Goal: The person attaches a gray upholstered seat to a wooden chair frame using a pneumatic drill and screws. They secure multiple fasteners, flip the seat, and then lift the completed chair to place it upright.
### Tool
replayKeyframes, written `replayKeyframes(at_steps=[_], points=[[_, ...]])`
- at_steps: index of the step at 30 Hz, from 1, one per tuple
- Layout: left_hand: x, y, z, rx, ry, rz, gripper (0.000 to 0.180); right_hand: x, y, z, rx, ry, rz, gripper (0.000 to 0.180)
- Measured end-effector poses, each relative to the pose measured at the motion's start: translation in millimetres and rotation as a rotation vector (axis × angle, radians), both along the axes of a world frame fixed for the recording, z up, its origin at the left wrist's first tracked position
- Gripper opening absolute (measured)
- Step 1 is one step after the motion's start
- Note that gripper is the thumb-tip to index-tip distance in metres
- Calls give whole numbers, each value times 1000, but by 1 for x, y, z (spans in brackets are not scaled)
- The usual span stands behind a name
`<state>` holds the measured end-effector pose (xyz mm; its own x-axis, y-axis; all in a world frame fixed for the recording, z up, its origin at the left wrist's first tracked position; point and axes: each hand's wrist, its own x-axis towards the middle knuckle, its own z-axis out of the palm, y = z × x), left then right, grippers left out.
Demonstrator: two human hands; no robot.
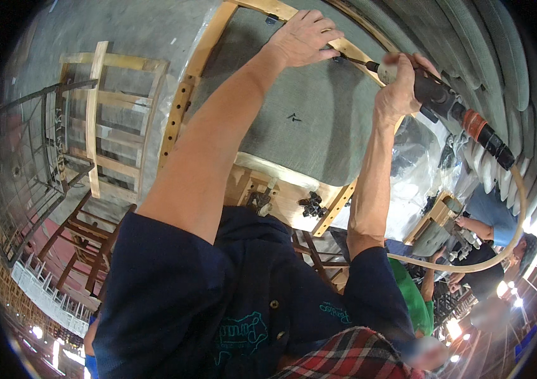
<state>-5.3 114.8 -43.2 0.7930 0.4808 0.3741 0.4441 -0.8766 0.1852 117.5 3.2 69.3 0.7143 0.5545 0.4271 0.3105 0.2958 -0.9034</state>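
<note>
Just right of the left hand, the thin tip of a black-and-orange power driver points at a pale wooden frame. The driver's long axis slants down rightward through the right hand, the nearer one, wrapped around its body. The left hand's fingers bend over the rail, thumb beside a small dark fitting; whether it pinches cannot be told. Below both hands lies a smooth, grey, fabric-like panel; rightward curls a tan rubbery hose.

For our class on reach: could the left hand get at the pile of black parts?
Probably yes: the black parts lie uncovered between the forearms, though the left hand must leave the wooden frame.
</note>
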Motion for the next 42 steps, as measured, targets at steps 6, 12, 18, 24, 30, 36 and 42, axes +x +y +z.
replayKeyframes(at_steps=[6,12,18,24,30,36,42], points=[[1,0,-2,-49,25,12,46,2,-11,1,37,94,-29,26],[1,4,8,-86,-157,-103,45,4,-27,11,145,129,-48,25],[0,5,3,-43,-185,-94,43,2,-26,9,96,178,59,27],[0,5,3,-75,-178,-105,44,-2,-25,3,48,232,27,27],[-1,7,3,-78,-207,-117,44,3,-22,-1,138,205,39,27],[0,7,4,-87,-164,-115,46,4,-20,-2,149,236,23,28],[-1,6,5,-117,-150,-113,46,8,-14,-5,128,264,2,27]])
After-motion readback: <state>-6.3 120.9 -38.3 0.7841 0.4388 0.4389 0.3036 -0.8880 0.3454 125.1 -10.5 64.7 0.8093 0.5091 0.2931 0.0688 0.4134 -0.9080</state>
